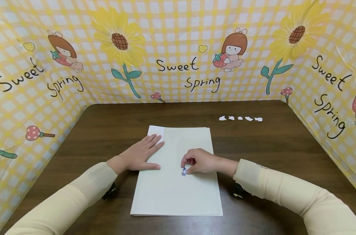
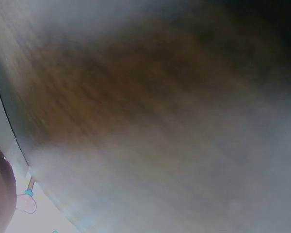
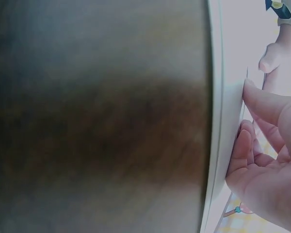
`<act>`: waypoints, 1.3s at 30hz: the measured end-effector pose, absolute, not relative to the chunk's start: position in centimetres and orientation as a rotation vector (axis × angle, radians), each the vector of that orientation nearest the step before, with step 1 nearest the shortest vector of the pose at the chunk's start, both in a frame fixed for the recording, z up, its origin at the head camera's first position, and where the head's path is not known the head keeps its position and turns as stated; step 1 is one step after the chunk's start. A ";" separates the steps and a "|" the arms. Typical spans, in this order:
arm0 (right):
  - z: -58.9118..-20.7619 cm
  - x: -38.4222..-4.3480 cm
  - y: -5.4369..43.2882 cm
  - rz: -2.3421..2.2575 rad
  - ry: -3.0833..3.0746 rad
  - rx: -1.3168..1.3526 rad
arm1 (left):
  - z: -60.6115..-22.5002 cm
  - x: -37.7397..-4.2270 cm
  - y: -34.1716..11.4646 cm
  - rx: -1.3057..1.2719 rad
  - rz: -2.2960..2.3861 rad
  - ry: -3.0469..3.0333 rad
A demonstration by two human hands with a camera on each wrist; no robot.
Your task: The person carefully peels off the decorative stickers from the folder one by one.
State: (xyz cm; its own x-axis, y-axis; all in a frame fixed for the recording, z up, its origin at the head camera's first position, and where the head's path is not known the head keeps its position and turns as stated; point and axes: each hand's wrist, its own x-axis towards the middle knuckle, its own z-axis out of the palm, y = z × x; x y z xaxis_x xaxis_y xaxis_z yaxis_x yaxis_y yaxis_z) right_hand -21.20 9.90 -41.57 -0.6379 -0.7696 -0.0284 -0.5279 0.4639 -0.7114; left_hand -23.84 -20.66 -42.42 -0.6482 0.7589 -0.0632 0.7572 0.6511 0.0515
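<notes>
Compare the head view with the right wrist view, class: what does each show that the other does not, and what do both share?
Only the head view shows the row of white scraps, the sunflowers and the small patterned piece at the fingertips of the right hand.

Only the right wrist view shows that hand's palm side close up.

Both show the right hand, the left hand, the white pad, the tabletop and the checked cloth.

We see a brown surface (image 1: 269, 147) carrying a pad (image 1: 178, 195) under the left hand (image 1: 142, 154) and right hand (image 1: 201, 161), and five white scraps (image 1: 240, 118) beyond the latter, to its right.
</notes>
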 end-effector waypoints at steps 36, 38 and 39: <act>-41.4 -21.3 9.9 -0.884 2.348 -1.222 | -42.3 -23.6 -20.6 1.330 0.071 2.796; -41.4 -21.3 9.9 -0.888 2.350 -1.223 | -42.4 -23.7 -20.6 1.333 0.062 2.801; -41.4 -21.3 9.9 -0.890 2.350 -1.225 | -42.4 -23.7 -20.6 1.329 0.056 2.803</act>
State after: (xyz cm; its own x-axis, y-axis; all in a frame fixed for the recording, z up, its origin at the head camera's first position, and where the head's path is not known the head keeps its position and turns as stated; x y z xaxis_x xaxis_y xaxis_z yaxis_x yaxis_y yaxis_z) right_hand -21.32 9.89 -41.41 -0.5683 -0.8227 -0.0146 -0.6067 0.4309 -0.6680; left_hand -23.72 -20.63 -42.41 -0.6326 0.7742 -0.0199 0.7728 0.6327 0.0494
